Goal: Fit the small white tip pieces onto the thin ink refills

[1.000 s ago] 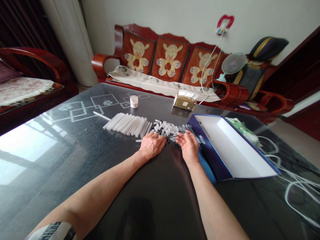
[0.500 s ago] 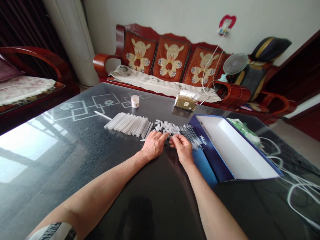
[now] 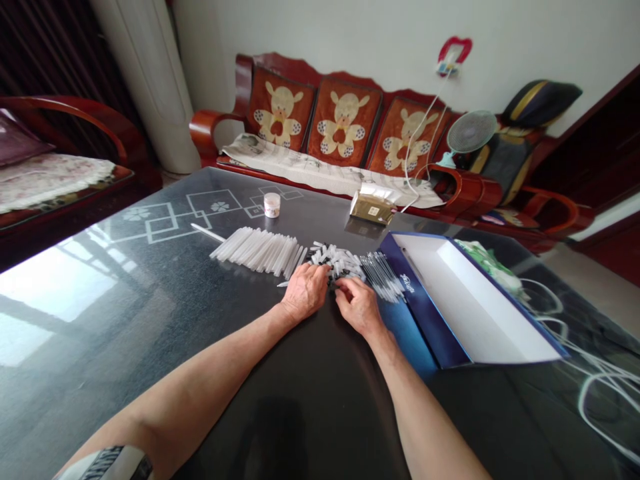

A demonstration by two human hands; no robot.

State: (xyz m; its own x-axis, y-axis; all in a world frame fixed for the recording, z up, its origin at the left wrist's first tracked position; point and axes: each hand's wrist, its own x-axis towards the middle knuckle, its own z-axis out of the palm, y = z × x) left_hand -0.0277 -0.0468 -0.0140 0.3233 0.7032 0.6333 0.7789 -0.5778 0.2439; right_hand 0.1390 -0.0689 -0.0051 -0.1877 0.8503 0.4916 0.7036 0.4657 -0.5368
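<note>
My left hand is closed near the middle of the table, its wrist low over the surface. The end of a white pen barrel pokes out from under its left side; the rest of the barrel is hidden. Close beside it, my right hand has thumb and fingers pinched together, with anything between them too small to make out. Both hands are at the near edge of a heap of short white and black pen parts. To the left lies a row of translucent white pen barrels, and to the right, thin pen refills.
A blue box with a white inside lies open at the right. Farther back are a tissue box and a small white tub. White cables and a green-white packet are beyond the blue box.
My right hand has drawn slightly left and down, turning its back more upward, its fingertips now at the heap's near edge. My left hand stays almost in place. The view has shifted slightly.
</note>
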